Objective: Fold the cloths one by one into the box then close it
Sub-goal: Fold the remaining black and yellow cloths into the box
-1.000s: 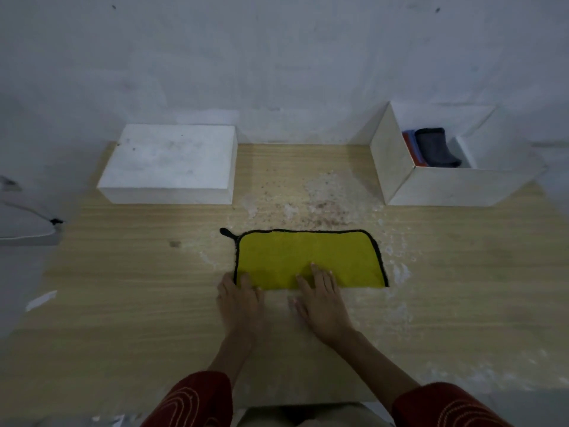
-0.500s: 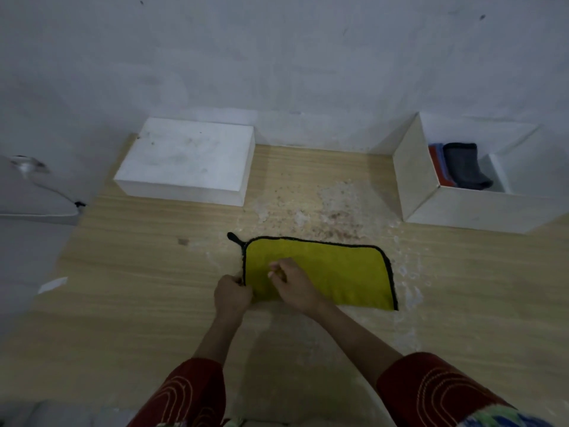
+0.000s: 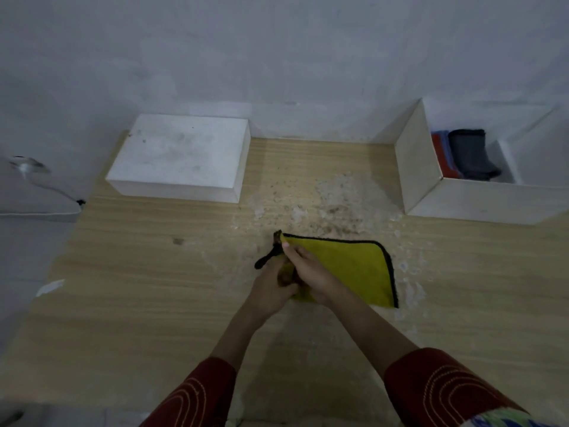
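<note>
A yellow cloth (image 3: pixel 351 266) with a black border lies folded on the wooden table (image 3: pixel 147 288), its left end lifted. My left hand (image 3: pixel 271 288) grips the cloth's near left corner. My right hand (image 3: pixel 308 269) pinches the far left corner beside the black hanging loop (image 3: pixel 267 260). At the back right stands an open white box (image 3: pixel 421 167) holding folded cloths, a dark grey one (image 3: pixel 471 155) beside red and blue ones (image 3: pixel 438 149).
A white box lid or closed box (image 3: pixel 181 155) sits at the back left of the table. White flakes and brown stains cover the table's middle (image 3: pixel 323 204). A white wall runs behind. A cable (image 3: pixel 46 192) hangs off the left.
Both hands moved from flat at the cloth's near edge to its left end and took hold of it. The left end has lifted and shifted right.
</note>
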